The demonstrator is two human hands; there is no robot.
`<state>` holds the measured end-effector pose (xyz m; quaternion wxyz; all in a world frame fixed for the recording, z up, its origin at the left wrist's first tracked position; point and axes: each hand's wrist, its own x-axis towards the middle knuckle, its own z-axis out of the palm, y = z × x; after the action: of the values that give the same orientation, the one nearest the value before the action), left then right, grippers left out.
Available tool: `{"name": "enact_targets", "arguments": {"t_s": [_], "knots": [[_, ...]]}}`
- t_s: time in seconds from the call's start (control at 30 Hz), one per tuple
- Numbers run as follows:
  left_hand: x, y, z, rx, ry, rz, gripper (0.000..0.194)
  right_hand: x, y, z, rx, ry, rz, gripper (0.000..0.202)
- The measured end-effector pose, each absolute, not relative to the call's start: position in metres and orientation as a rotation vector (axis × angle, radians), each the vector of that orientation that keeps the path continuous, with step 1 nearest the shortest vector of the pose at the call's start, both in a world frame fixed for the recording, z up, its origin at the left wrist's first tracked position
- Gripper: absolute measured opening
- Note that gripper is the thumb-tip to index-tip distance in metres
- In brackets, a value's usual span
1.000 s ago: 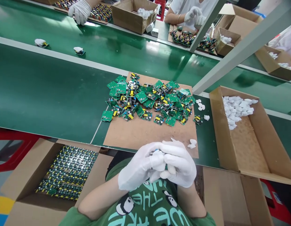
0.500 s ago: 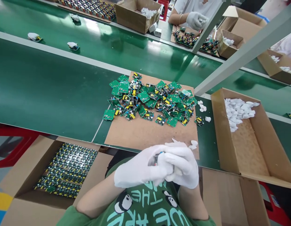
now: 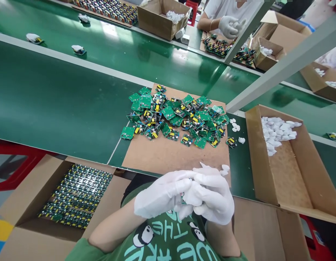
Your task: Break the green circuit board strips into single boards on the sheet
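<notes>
Both my hands wear white gloves and meet in front of my chest. My left hand (image 3: 164,195) is closed round a small circuit board (image 3: 182,198), of which only a green edge shows. My right hand (image 3: 215,194) presses a white piece (image 3: 193,195) against that board with its fingers closed. Beyond them, a heap of green circuit boards (image 3: 168,113) with yellow and black parts lies on a brown cardboard sheet (image 3: 157,154). A few white pieces (image 3: 225,169) lie at the sheet's right edge, beside my right hand.
An open carton (image 3: 293,170) with white pieces stands at the right. Another carton (image 3: 26,199), below left, holds rows of boards. A grey post (image 3: 276,61) slants across the upper right. Boards with white pieces lie on the green belt (image 3: 116,47); a person's gloved hands (image 3: 230,27) work beyond.
My hands have turned the board, and the white piece now shows more fully between my fingers. On the belt, the boards at the upper left have shifted slightly left.
</notes>
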<state>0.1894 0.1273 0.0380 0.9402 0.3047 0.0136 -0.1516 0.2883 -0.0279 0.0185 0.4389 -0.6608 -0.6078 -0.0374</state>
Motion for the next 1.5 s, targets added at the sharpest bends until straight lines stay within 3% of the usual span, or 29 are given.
{"name": "enact_targets", "arguments": {"t_s": [0.23, 0.43, 0.63, 0.8, 0.9, 1.0, 1.13, 1.23, 1.27, 1.4, 1.5], "knots": [[0.192, 0.125, 0.042, 0.731, 0.125, -0.282, 0.04, 0.285, -0.025, 0.03, -1.696, -1.45, -0.144, 0.042], [0.195, 0.132, 0.051, 0.993, 0.058, -0.29, 0.02, 0.287, -0.029, 0.022, -1.749, -1.495, -0.165, 0.045], [0.196, 0.131, 0.036, 0.945, 0.032, -0.194, 0.036, 0.295, -0.022, 0.025, -1.799, -1.584, -0.182, 0.052], [0.2, 0.139, 0.035, 1.065, 0.124, -0.13, 0.026, 0.299, -0.011, 0.039, -1.883, -1.773, -0.184, 0.038], [0.198, 0.148, 0.033, 1.086, 0.031, -0.174, 0.051, 0.307, -0.005, 0.051, -1.895, -1.854, -0.143, 0.038], [0.192, 0.158, 0.028, 1.248, 0.16, 0.032, 0.068, 0.341, 0.01, 0.068, -1.98, -1.899, -0.117, 0.028], [0.184, 0.183, 0.017, 1.869, 0.705, 0.545, 0.048, 0.44, 0.053, 0.078, -2.336, -1.569, -0.212, 0.029], [0.183, 0.21, 0.004, 2.31, 0.789, 0.786, 0.045, 0.514, 0.089, 0.067, -2.488, -1.289, -0.269, 0.044], [0.185, 0.219, -0.001, 2.427, 0.796, 0.811, 0.045, 0.531, 0.098, 0.062, -2.524, -1.219, -0.266, 0.048], [0.193, 0.245, -0.018, 2.664, 0.852, 0.806, 0.042, 0.561, 0.111, 0.052, -2.61, -1.116, -0.159, 0.023], [0.196, 0.252, -0.02, 2.707, 1.039, 0.759, 0.044, 0.548, 0.094, 0.063, -2.622, -1.063, -0.163, 0.024]]}}
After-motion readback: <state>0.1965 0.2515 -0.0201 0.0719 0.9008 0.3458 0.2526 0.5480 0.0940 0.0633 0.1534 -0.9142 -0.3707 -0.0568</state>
